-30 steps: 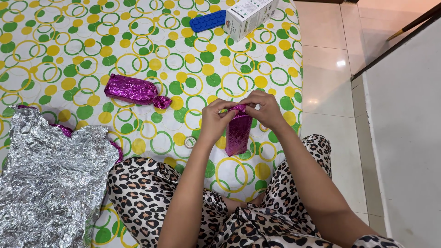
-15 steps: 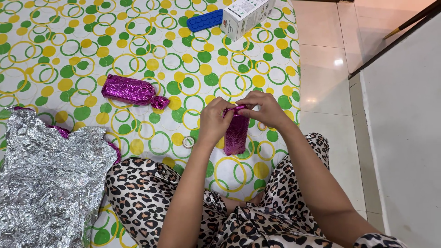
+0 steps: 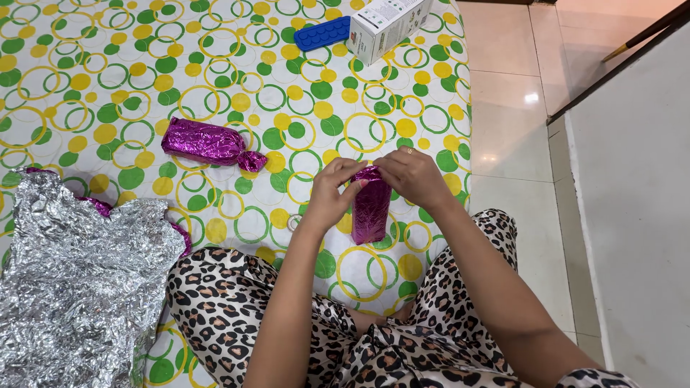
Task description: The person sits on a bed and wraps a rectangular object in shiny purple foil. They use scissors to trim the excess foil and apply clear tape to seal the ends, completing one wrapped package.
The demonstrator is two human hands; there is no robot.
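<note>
I see my left hand and right hand both pinched shut on the top end of a purple foil-wrapped parcel, upright above the circle-patterned bedsheet. A second wrapped parcel lies well apart, left.

Bed sheet filled the left and centre of the frame: white ground, printed green and yellow rings and dots. Right of it, glossy cream floor tiles ran to the top edge; a bright light reflection sat on them, upper right. A plain pale panel with a dark edge occupied the far right. Lighting even, indoor.
</note>
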